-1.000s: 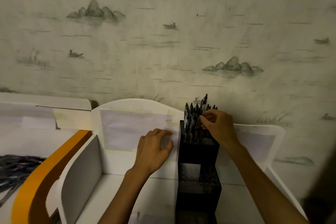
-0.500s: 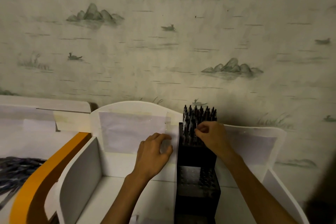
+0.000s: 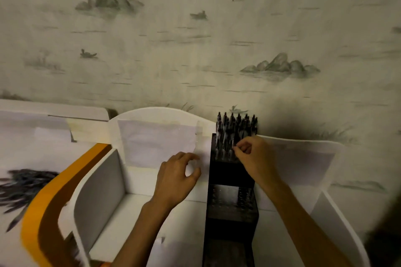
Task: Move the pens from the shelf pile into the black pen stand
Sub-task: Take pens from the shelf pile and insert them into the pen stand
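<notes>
The black stepped pen stand [image 3: 230,171] stands in a white shelf compartment. Several dark pens [image 3: 236,125] stand upright in its top tier. My right hand [image 3: 253,158] is at the front of that cluster, thumb and forefinger pinching one pen low on its barrel. My left hand [image 3: 175,178] hovers just left of the stand with loosely curved fingers and holds nothing. The stand's lower tier [image 3: 232,199] shows rows of holes with no pens. The pile of dark pens [image 3: 23,182] lies far left on the shelf.
A white curved divider [image 3: 97,197] and an orange curved panel [image 3: 43,208] separate the pen pile from the stand's compartment. The white shelf back [image 3: 156,136] has paper taped to it. Patterned wallpaper rises behind.
My right hand pushed a raised pen down into the top tier and has sunk lower with it. The left hand stayed beside the stand.
</notes>
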The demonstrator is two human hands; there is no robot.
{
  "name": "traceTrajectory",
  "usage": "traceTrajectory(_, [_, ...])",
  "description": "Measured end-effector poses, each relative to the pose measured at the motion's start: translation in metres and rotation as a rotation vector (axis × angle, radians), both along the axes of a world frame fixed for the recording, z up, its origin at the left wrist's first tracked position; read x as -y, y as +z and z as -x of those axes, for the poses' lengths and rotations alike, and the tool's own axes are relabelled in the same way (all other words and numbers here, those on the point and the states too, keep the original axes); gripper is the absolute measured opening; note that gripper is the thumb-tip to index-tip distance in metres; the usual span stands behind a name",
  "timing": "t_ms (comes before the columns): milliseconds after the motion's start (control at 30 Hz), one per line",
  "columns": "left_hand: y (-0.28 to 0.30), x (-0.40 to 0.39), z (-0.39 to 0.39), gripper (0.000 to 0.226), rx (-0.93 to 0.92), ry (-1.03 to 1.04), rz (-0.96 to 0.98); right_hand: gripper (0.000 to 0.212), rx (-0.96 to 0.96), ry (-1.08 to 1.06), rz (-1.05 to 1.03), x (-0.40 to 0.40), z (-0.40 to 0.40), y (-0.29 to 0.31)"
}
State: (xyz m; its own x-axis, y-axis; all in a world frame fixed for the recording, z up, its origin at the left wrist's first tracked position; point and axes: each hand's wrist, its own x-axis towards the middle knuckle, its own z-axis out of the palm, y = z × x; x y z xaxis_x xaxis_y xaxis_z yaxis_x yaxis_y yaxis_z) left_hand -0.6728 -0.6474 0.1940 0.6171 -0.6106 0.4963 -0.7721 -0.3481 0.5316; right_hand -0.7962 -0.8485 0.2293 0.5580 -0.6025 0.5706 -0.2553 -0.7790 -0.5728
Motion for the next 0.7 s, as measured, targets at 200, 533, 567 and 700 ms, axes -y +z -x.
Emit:
traceTrajectory(200, [0.003, -0.033, -0.001, 0.038, 0.048, 0.099, -0.072, 0.006, -0.134, 0.255, 0.01, -0.041, -0.002, -0.002])
traceTrajectory(533, [0.006, -0.147, -0.025, 0.044, 0.105, 0.291, -0.188, 0.015, -0.194, 0.527, 0.027, -0.137, -0.068, -0.025])
traceTrajectory(567, [0.005, -0.157, -0.028, 0.046, 0.108, 0.297, -0.201, 0.014, -0.195, 0.535, 0.021, -0.146, -0.072, -0.026])
traceTrajectory(700, [-0.009, -0.227, -0.045, 0.044, 0.097, 0.352, -0.185, 0.015, -0.206, 0.585, 0.012, -0.206, -0.099, -0.031])
